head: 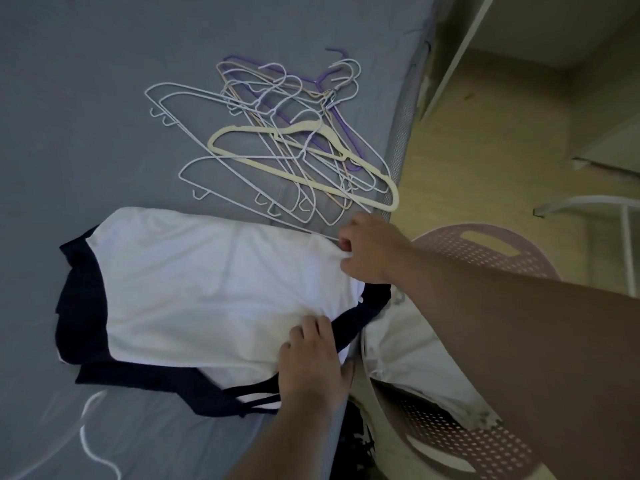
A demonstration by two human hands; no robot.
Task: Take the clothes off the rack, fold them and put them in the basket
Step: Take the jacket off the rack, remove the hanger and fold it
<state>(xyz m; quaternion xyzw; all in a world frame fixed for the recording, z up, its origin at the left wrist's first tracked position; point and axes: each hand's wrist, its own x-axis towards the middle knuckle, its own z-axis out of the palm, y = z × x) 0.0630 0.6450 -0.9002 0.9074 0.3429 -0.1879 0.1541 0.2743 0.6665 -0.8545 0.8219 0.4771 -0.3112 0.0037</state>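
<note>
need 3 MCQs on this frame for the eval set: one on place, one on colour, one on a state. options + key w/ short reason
1. Where do the hangers lie?
A in the basket
B on the grey bed
C on the floor

2. What colour is the thick hanger on top of the pile?
A cream
B red
C black

3. What is the right hand doing?
A holding a hanger
B hanging idle
C pinching the edge of the garment

Key:
1 B: the hangers rest on the bed, just beyond the white and navy garment.
2 A: the thick hanger is cream, lying over thin white and purple ones.
3 C: white cloth bunches between the right hand's thumb and fingers.
</note>
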